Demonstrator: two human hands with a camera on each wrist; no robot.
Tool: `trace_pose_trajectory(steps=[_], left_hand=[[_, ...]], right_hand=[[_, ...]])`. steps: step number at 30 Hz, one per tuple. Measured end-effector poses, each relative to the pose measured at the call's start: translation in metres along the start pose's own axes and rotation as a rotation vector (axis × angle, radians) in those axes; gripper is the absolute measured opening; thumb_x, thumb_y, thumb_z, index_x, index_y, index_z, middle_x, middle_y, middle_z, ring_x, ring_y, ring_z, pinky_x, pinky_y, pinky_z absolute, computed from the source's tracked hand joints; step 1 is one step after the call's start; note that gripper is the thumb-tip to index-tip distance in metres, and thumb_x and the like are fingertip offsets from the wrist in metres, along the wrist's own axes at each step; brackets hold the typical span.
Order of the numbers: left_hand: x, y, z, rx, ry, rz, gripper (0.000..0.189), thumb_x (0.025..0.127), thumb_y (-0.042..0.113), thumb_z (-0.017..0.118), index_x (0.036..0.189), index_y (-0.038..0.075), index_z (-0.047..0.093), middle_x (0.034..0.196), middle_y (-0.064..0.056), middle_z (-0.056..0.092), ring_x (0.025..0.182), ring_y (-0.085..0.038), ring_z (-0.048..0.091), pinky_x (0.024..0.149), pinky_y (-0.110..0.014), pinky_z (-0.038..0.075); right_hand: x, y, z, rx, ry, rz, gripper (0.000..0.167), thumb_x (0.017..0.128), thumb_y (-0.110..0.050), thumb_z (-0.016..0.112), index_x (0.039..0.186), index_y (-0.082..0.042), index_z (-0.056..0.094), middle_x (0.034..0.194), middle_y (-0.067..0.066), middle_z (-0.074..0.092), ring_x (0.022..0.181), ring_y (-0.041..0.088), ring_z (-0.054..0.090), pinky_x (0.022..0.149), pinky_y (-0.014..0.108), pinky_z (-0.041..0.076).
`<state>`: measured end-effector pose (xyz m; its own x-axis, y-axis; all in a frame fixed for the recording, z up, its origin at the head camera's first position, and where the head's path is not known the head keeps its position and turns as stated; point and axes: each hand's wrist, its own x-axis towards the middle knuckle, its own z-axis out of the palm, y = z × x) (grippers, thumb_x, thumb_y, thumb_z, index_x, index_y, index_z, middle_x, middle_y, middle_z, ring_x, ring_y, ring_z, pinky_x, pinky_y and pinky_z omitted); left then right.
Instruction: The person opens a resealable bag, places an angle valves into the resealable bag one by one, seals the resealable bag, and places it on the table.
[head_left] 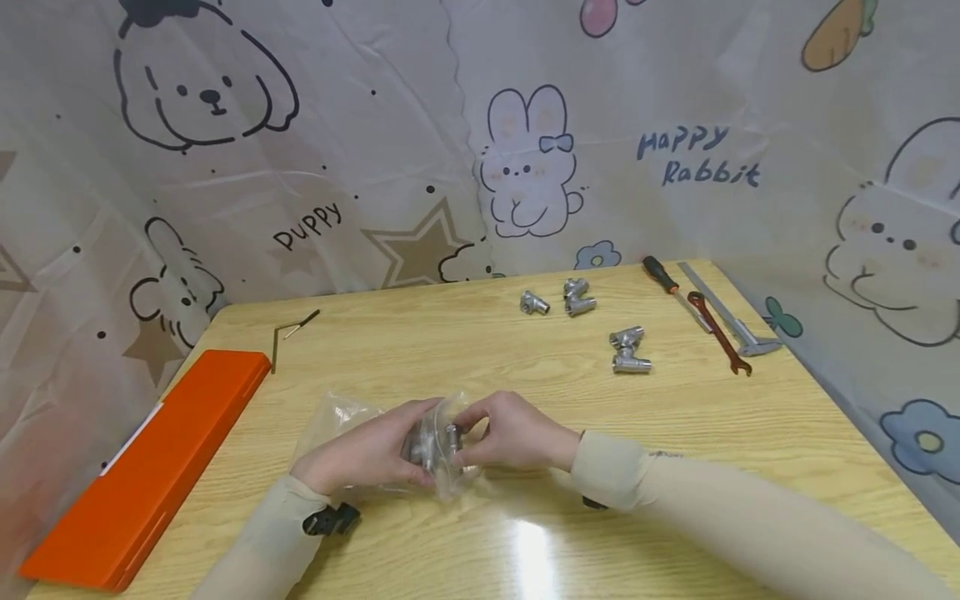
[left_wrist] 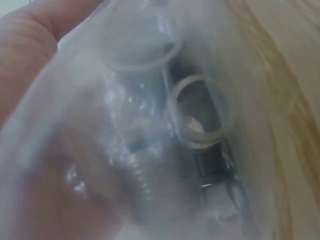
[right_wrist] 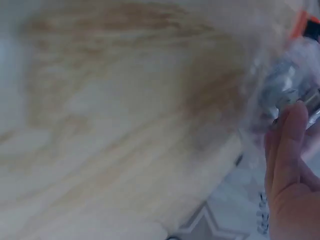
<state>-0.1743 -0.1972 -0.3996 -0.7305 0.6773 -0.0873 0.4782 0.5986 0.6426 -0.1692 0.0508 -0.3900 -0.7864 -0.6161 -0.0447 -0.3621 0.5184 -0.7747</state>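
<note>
In the head view my left hand grips a clear plastic bag with shiny metal pipe fittings inside. The bag's film fills most of the left wrist view, and round fitting ends show through it. At the bag's right end, my right hand pinches a metal pipe fitting between thumb and fingers. The right wrist view shows its fingertips at the fitting, beside the crumpled film. Part of that fitting is hidden by the fingers and the bag.
Several metal tee fittings stand farther back on the wooden table. At the right lie a screwdriver, a reddish wrench and a caliper. An orange case and hex keys lie at the left.
</note>
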Motion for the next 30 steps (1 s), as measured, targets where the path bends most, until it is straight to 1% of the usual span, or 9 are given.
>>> trace_pose_trajectory(steps=[2, 5, 9, 11, 17, 21, 26, 27, 30], left_hand=[[0.0, 0.001, 0.0, 0.003, -0.003, -0.003, 0.104, 0.068, 0.041, 0.089, 0.154, 0.035, 0.032, 0.147, 0.007, 0.046, 0.13, -0.016, 0.046, 0.11, -0.044, 0.036], [0.001, 0.003, -0.001, 0.007, -0.009, -0.01, 0.104, 0.068, 0.039, 0.089, 0.154, 0.037, 0.03, 0.149, 0.009, 0.043, 0.132, -0.015, 0.044, 0.111, -0.043, 0.035], [0.0, 0.004, -0.002, 0.013, -0.007, -0.004, 0.105, 0.068, 0.04, 0.089, 0.154, 0.035, 0.03, 0.15, 0.008, 0.042, 0.134, -0.015, 0.042, 0.112, -0.042, 0.033], [0.0, 0.003, -0.002, 0.021, 0.002, -0.005, 0.106, 0.067, 0.042, 0.089, 0.155, 0.032, 0.031, 0.151, 0.005, 0.042, 0.134, -0.017, 0.042, 0.112, -0.043, 0.033], [-0.002, 0.0, -0.001, 0.049, 0.024, -0.01, 0.109, 0.066, 0.047, 0.088, 0.155, 0.022, 0.031, 0.151, -0.003, 0.042, 0.134, -0.022, 0.043, 0.112, -0.044, 0.034], [-0.002, -0.002, -0.001, 0.049, 0.024, -0.017, 0.108, 0.066, 0.046, 0.088, 0.155, 0.023, 0.031, 0.151, -0.003, 0.042, 0.134, -0.021, 0.043, 0.112, -0.043, 0.034], [-0.001, -0.002, -0.002, 0.032, 0.03, -0.009, 0.104, 0.067, 0.043, 0.089, 0.153, 0.027, 0.034, 0.147, 0.002, 0.046, 0.13, -0.017, 0.046, 0.11, -0.042, 0.036], [-0.001, -0.002, -0.002, 0.023, 0.03, -0.008, 0.103, 0.067, 0.042, 0.09, 0.153, 0.027, 0.034, 0.146, 0.003, 0.047, 0.129, -0.016, 0.047, 0.11, -0.042, 0.037], [-0.001, 0.0, -0.002, 0.011, 0.027, -0.023, 0.103, 0.067, 0.042, 0.09, 0.152, 0.028, 0.036, 0.145, 0.005, 0.047, 0.128, -0.014, 0.047, 0.109, -0.041, 0.037]], right_hand=[[0.004, 0.0, 0.006, -0.071, 0.002, -0.026, 0.044, 0.08, -0.029, 0.084, 0.117, -0.01, 0.073, 0.114, -0.003, 0.071, 0.097, 0.009, 0.066, 0.085, 0.028, 0.054], [0.007, -0.002, 0.012, -0.19, 0.011, -0.083, 0.044, 0.078, -0.029, 0.085, 0.116, -0.012, 0.073, 0.113, -0.007, 0.071, 0.107, 0.009, 0.063, 0.095, 0.029, 0.049], [0.011, -0.007, 0.016, -0.272, 0.042, -0.155, 0.041, 0.075, -0.029, 0.087, 0.111, -0.013, 0.075, 0.106, -0.008, 0.072, 0.1, 0.01, 0.066, 0.09, 0.024, 0.051], [0.014, -0.009, 0.019, -0.296, 0.064, -0.172, 0.042, 0.074, -0.031, 0.087, 0.11, -0.013, 0.075, 0.102, -0.008, 0.073, 0.095, 0.008, 0.066, 0.087, 0.021, 0.051], [0.023, -0.015, 0.028, -0.375, 0.121, -0.15, 0.048, 0.071, -0.037, 0.088, 0.111, -0.014, 0.074, 0.097, -0.007, 0.072, 0.086, 0.006, 0.064, 0.079, 0.021, 0.052], [0.024, -0.016, 0.03, -0.403, 0.12, -0.129, 0.053, 0.072, -0.041, 0.086, 0.115, -0.014, 0.072, 0.101, -0.006, 0.072, 0.089, 0.01, 0.065, 0.08, 0.025, 0.053], [0.017, -0.014, 0.018, -0.414, 0.092, -0.163, 0.054, 0.076, -0.042, 0.083, 0.119, -0.013, 0.071, 0.113, -0.002, 0.071, 0.101, 0.014, 0.066, 0.09, 0.03, 0.053], [0.014, -0.013, 0.013, -0.419, 0.079, -0.18, 0.054, 0.077, -0.042, 0.083, 0.12, -0.012, 0.071, 0.115, 0.0, 0.071, 0.099, 0.014, 0.066, 0.09, 0.03, 0.053], [0.007, -0.011, -0.01, -0.433, 0.033, -0.235, 0.052, 0.08, -0.037, 0.082, 0.12, -0.006, 0.07, 0.114, 0.006, 0.071, 0.083, 0.009, 0.066, 0.08, 0.026, 0.054]])
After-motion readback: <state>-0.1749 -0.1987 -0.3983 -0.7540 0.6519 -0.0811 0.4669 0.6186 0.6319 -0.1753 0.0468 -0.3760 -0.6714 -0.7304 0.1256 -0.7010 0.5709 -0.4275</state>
